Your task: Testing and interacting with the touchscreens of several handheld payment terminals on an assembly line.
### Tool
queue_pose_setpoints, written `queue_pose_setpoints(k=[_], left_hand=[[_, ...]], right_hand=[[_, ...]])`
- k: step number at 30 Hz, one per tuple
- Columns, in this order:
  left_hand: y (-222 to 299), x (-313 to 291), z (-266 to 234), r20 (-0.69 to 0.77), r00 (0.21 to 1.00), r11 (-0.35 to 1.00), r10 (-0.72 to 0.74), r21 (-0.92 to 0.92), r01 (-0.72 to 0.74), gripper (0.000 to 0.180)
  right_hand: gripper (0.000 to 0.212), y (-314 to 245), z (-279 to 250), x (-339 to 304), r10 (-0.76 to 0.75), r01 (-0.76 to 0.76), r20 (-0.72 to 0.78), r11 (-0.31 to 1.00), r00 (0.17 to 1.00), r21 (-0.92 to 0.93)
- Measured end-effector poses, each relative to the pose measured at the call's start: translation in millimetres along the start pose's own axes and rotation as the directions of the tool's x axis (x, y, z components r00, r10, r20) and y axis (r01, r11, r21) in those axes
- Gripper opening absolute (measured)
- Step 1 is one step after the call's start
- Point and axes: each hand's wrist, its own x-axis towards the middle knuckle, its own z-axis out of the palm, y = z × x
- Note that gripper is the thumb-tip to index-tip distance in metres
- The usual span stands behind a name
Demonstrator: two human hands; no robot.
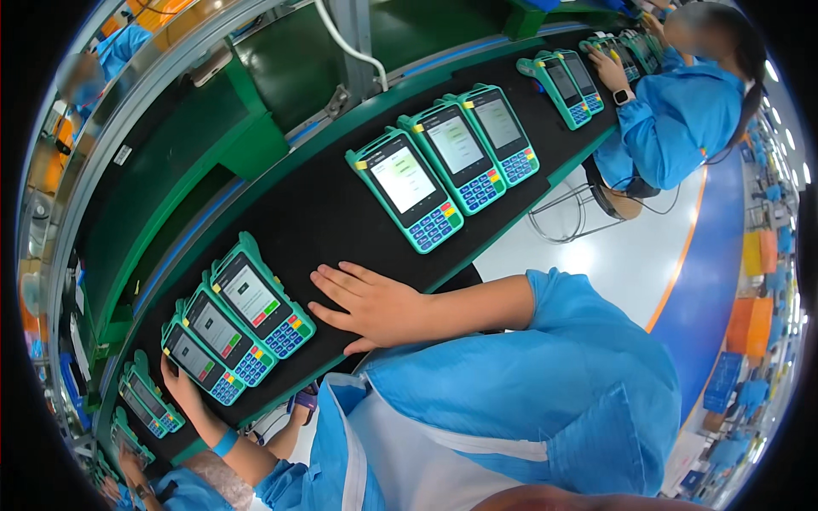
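Three teal payment terminals (237,318) lie beside the right hand (375,307), spread flat; left hand (183,385) touches one, grip unclear.

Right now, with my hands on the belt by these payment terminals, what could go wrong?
Your right hand lies flat on the black belt beside the nearest group of three teal terminals; a sideways sweep could knock them askew. Your left hand touches the lowest terminal of that group, which sits near the belt's edge and might slip off. The terminals in each group touch, so one bump may shift all three.
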Motion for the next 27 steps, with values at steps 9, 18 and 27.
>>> queue_pose_setpoints(k=[9, 18, 27], left_hand=[[8.5, -5.8, 2.3, 0.012, 0.998, 0.994, -0.055, -0.098, 0.056, 0.052], [8.3, -9.7, 1.8, 0.02, 1.0, 0.996, -0.016, -0.085, 0.017, 0.051], [0.0, -7.5, -3.6, 0.021, 1.0, 0.996, -0.001, -0.089, 0.003, 0.05]], right_hand=[[0.074, -0.1, 1.2, -2.3, 0.039, -0.036, -0.041, 0.997, 0.998, 0.074], [0.073, 0.0, 0.9, -1.7, 0.015, -0.012, -0.043, 0.998, 0.999, 0.066], [0.074, -0.9, -0.6, -1.1, 0.016, -0.013, -0.035, 0.997, 0.999, 0.071]])
